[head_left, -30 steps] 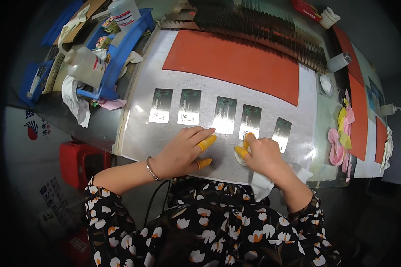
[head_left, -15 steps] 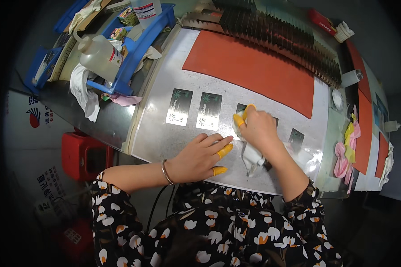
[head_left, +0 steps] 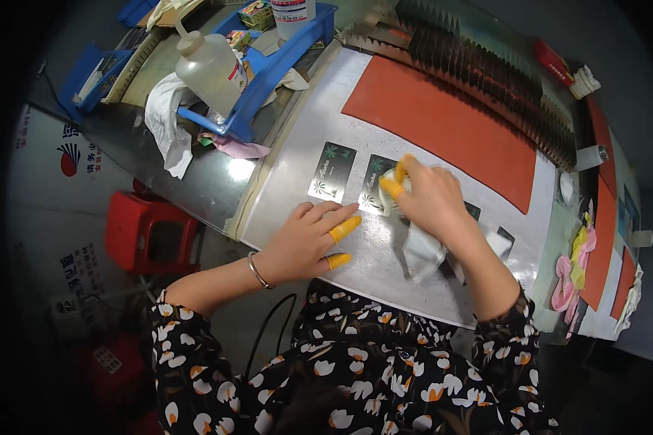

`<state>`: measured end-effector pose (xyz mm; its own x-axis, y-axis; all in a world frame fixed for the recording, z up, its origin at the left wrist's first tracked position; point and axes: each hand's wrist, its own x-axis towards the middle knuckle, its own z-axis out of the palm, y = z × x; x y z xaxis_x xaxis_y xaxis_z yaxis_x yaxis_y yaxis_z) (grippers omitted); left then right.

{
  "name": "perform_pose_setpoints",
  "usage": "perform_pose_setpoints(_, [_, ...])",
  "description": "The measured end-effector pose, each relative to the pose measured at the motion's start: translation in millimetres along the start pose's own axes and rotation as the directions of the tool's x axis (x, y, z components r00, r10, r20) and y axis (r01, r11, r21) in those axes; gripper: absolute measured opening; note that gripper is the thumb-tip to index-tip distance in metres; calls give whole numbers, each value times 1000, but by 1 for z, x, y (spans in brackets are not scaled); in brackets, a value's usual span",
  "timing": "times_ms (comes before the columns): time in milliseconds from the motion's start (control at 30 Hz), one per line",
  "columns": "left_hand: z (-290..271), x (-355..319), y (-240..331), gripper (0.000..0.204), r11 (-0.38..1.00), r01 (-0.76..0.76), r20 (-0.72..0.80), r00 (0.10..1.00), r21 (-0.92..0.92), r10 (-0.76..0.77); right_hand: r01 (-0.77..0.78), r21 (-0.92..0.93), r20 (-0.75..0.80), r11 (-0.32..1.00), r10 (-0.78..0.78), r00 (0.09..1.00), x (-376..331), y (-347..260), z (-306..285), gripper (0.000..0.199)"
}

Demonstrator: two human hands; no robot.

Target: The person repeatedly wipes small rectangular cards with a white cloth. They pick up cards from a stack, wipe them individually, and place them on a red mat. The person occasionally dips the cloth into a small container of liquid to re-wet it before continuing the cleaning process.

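Moved one card leftward since the earlier frame, a white cloth (head_left: 422, 254) is pinched by the right hand (head_left: 435, 199) over a card (head_left: 372, 176) partly beneath its fingertips (head_left: 392, 188), wiping seemingly being underway and light pressure called for next, while the left hand (head_left: 297, 243) is rested nearby, empty, fingers (head_left: 345, 229) spread.

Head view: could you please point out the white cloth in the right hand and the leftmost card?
White cloth (head_left: 422, 252), head view: its loose end.
Leftmost card (head_left: 332, 172), head view: middle of its face.
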<state>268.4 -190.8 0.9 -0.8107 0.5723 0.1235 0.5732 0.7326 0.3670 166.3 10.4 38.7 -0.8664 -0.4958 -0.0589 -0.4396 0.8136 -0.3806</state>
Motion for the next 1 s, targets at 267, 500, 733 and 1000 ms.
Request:
perform_pose_setpoints(267, [9,1,-2,52,996,-52,17,999,70,51,-155,-35,-25,987,154,988,34,-2,45,30])
perform_pose_setpoints(500, [12,-16,-13,44,988,-57,-166,986,-144,33,-160,-13,162,987,160,974,-22,-33,47,30])
perform_pose_setpoints(733, [-11,-33,-41,43,999,30,-206,978,-43,-39,16,28,215,999,-22,976,6,-43,18,31])
perform_pose_setpoints(1000, [-7,-32,-43,42,1000,13,-179,984,19,-9,-20,-9,-41,1000,19,999,92,-42,55,31])
